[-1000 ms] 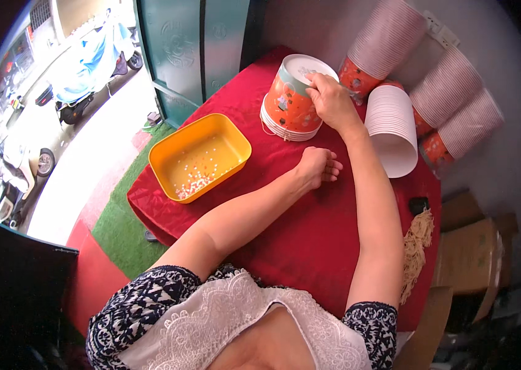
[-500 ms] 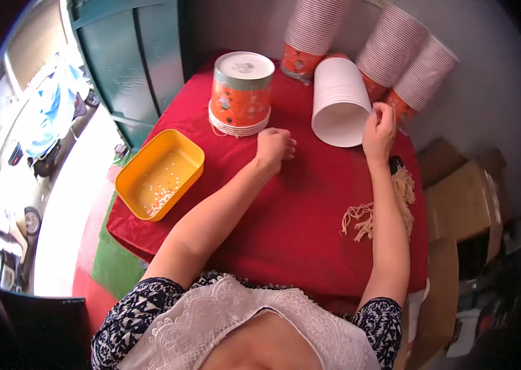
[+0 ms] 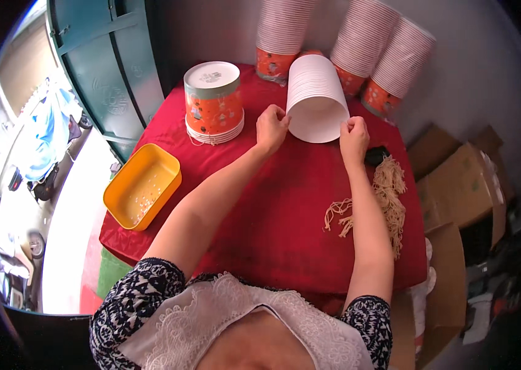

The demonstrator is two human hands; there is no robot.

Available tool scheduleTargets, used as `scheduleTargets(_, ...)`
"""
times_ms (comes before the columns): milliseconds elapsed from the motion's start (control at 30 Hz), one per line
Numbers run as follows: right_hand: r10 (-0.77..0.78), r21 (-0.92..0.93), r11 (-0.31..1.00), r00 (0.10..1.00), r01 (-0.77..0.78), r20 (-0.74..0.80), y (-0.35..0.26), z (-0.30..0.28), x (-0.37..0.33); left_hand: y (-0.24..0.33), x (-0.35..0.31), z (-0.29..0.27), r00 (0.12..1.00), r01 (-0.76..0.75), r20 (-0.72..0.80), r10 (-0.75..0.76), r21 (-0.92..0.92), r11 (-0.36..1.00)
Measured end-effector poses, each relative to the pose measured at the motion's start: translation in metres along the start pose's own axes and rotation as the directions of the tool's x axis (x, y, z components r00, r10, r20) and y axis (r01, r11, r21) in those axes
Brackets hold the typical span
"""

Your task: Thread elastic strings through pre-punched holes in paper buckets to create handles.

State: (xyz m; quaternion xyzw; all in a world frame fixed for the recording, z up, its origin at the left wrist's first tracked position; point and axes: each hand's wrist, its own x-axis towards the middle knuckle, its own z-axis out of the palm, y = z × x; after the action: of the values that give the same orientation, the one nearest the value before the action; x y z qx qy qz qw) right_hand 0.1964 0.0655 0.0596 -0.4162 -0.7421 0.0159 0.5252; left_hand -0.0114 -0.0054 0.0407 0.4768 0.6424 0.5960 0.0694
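A stack of white-rimmed paper buckets (image 3: 317, 98) lies on its side on the red cloth, its open mouth toward me. My left hand (image 3: 272, 129) is closed at the left side of the front rim, fingertips pinched against it. On the rim's right side my right hand (image 3: 354, 140) pinches as well, thumb and fingers together. To the left stands a short stack of upturned buckets (image 3: 214, 108), orange with a pattern and a green band, with a bit of string at its lower rim.
A yellow plastic tub (image 3: 143, 185) with small pale beads sits at the table's left. Beige strings (image 3: 389, 185) and a black object (image 3: 376, 155) lie by my right forearm. Tall bucket stacks (image 3: 365, 43) lean against the back wall. Cardboard boxes (image 3: 458, 185) stand right of the red-covered table (image 3: 273, 234).
My left hand has gone from beside the upturned stack to the lying stack's left rim. My right hand stays at the right rim. The whole view has shifted slightly.
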Motion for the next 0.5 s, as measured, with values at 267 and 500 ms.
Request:
scheduleTargets(267, 0.024, -0.086, 0.996, 0.996, -0.031, -0.084, 0.003, 0.006, 0.002, -0.004, 0.002, 0.013, 0.999, 0.037, -0.01, -0.037, 0.009, 0.999)
scheduleTargets(500, -0.019, -0.086, 0.996, 0.996, 0.012, -0.082, 0.004, 0.006, -0.005, 0.003, -0.003, 0.006, 0.999, -0.016, 0.029, 0.015, 0.065, 0.998)
